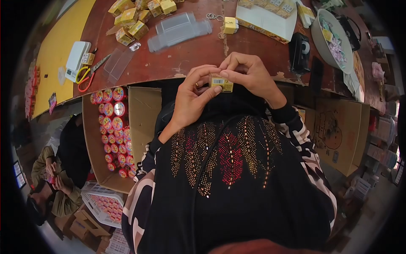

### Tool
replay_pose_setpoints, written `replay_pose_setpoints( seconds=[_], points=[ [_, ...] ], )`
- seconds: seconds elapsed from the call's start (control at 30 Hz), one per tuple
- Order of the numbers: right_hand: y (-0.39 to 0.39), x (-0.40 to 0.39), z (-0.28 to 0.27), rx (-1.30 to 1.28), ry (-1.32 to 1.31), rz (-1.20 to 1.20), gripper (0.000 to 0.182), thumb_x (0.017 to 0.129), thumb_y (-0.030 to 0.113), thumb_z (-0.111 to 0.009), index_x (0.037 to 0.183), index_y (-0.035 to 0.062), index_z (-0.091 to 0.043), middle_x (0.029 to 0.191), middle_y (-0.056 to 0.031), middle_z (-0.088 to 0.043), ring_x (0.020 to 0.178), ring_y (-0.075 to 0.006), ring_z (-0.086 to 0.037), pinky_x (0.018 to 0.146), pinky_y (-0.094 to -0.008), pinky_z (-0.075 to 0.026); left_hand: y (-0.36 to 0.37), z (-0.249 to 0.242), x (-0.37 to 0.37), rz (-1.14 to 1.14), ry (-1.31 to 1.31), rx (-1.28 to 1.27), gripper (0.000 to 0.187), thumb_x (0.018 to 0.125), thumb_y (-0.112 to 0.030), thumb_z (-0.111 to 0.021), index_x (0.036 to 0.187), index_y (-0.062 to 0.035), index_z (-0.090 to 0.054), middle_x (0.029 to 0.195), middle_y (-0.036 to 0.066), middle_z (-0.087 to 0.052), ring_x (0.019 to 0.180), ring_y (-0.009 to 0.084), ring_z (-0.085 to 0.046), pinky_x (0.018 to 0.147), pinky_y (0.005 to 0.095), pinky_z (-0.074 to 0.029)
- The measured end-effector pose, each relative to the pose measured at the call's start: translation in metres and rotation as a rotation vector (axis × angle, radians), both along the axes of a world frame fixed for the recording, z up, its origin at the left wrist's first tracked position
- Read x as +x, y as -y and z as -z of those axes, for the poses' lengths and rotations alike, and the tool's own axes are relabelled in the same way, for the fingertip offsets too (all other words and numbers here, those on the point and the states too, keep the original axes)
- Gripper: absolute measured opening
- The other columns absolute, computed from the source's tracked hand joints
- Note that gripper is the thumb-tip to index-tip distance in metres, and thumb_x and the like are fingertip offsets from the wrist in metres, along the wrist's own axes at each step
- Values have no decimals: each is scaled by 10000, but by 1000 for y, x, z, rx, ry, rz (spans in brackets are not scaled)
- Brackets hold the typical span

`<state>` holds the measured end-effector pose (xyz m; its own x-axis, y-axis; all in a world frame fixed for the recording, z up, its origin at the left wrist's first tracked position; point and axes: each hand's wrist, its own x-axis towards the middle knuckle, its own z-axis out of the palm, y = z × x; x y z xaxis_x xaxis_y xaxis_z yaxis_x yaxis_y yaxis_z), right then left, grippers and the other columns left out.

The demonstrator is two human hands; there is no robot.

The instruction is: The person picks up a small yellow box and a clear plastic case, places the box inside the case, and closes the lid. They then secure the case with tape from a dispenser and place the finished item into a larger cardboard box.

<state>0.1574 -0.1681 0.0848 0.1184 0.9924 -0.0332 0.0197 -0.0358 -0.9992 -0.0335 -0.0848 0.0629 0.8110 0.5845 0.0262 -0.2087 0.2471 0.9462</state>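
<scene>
Between both hands, just in front of the table's near edge, is a small yellow box (227,86) with a barcode on the side toward me. My left hand (192,95) grips its left side, thumb on the barcode face and fingers over the top. My right hand (253,78) pinches the upper right edge with thumb and index finger. Behind the hands, another small yellow box (230,25) stands on the table beside several metal rings (214,17). Flat clear plastic packaging (179,31) lies to their left.
Yellow boxes (137,17) are heaped at the back left. Scissors (91,74) lie near a white scale (78,59). To the right are an open display carton (270,19), a tape dispenser (299,53) and a bowl (315,31). A cardboard box (135,110) of round red containers stands below; another person sits at lower left.
</scene>
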Motion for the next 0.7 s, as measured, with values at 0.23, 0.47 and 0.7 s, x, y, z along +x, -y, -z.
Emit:
replay_pose_setpoints(
  seconds=[0.23,0.47,0.7],
  points=[
    [18,-20,26,181,-139,110,130,926,99,-672,999,-7,-666,1188,-97,-606,1034,-139,-615,870,-259,-502,-1,5,-2,-9,25,-68,267,887,58,-651,1143,-8,-613,1312,84,-492,1147,171,-590,925,271,-511],
    [26,-23,29,270,168,172,222,896,45,-681,1118,39,-675,1290,-87,-552,1151,-179,-575,957,-305,-492,-9,4,-1,-45,-4,20,255,861,56,-677,1092,-20,-600,1325,104,-480,1207,211,-550,945,310,-515],
    [55,56,-9,170,241,691,197,917,97,-665,1097,18,-671,1104,-47,-652,989,-126,-626,819,-264,-516,-24,-2,-5,64,-26,91,270,846,71,-684,1081,-29,-594,1335,116,-495,1208,201,-544,972,331,-507]
  ],
)
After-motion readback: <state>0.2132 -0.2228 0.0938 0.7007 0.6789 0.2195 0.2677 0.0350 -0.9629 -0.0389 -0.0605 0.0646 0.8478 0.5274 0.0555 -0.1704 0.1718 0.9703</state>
